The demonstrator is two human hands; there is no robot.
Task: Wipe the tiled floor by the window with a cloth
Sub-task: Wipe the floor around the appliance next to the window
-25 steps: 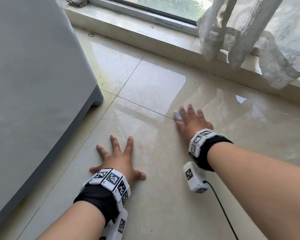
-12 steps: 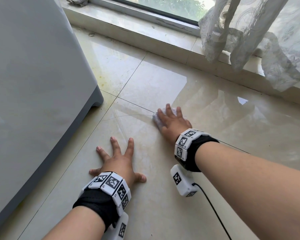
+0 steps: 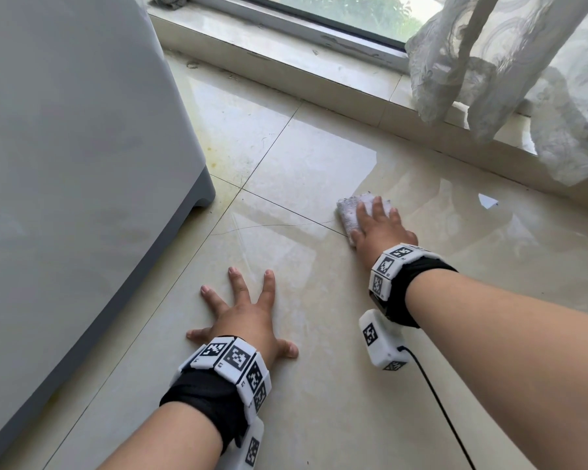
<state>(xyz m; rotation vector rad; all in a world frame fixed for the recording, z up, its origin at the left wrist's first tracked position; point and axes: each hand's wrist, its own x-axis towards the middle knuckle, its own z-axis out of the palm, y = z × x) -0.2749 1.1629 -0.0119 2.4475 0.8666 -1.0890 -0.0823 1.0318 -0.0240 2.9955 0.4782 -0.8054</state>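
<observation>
So, the right hand (image 3: 381,232) was laid flat, fingers straight, pressed down on the cloth (image 3: 352,212). The cloth was bunched under the fingertips on the floor (image 3: 319,401), right at a grout line, a tile short of the sill (image 3: 286,59). Since half a second earlier, hand and cloth had been dragged back rightward, away from the grey cabinet (image 3: 65,164). The left hand (image 3: 248,320) was kept splayed, nothing held, as a prop. Probably back-and-forth passes, with the strip by the sill not yet wiped.
</observation>
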